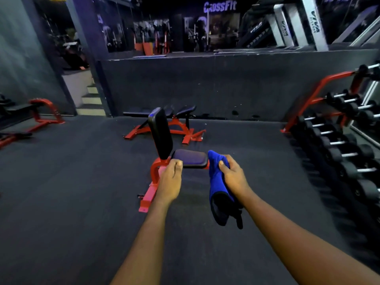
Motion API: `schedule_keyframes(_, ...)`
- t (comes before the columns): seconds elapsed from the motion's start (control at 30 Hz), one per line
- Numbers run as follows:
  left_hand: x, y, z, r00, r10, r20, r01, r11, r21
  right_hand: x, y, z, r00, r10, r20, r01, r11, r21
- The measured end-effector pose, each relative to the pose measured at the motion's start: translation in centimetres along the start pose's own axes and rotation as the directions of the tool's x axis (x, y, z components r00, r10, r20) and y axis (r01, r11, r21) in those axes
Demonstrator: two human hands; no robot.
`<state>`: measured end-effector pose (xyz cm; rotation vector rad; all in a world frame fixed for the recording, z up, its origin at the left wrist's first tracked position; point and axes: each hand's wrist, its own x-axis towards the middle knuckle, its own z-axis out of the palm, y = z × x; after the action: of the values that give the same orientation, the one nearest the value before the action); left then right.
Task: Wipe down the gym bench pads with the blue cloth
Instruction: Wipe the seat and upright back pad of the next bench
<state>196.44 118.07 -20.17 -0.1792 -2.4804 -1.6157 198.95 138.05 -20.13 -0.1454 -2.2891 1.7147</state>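
A red-framed gym bench stands on the dark floor ahead, with an upright black back pad (161,134) and a flat black seat pad (190,158). My right hand (233,176) grips the blue cloth (218,182), which hangs down from my fist just right of the seat pad. My left hand (170,179) is held out in front of the bench's red frame (148,197), fingers loosely bent and holding nothing. Both hands are in the air, short of the pads.
A second red bench (181,124) lies behind the first. A dumbbell rack (339,132) lines the right side. Another red bench (39,114) stands at the far left, with steps (91,99) beyond. A low dark wall (205,83) closes the back.
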Motion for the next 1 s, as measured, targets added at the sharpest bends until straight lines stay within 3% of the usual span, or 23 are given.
schedule_keyframes(0.5,25.9,-6.2,7.5,1.000,-0.009,0.004,0.008,0.993,0.122,28.8,7.2,3.9,0.997,0.063,0.034,-0.066,0.994,0.085)
schedule_keyframes(0.77,40.4,-9.8,13.2,0.993,-0.120,0.018,0.117,0.984,0.138,44.6,11.6,6.2,0.986,0.117,0.122,-0.126,0.990,0.061)
schedule_keyframes(1.0,48.0,-14.1,15.6,0.985,-0.169,0.041,0.163,0.977,0.134,52.2,15.5,8.9,0.975,0.195,0.104,-0.199,0.980,0.024)
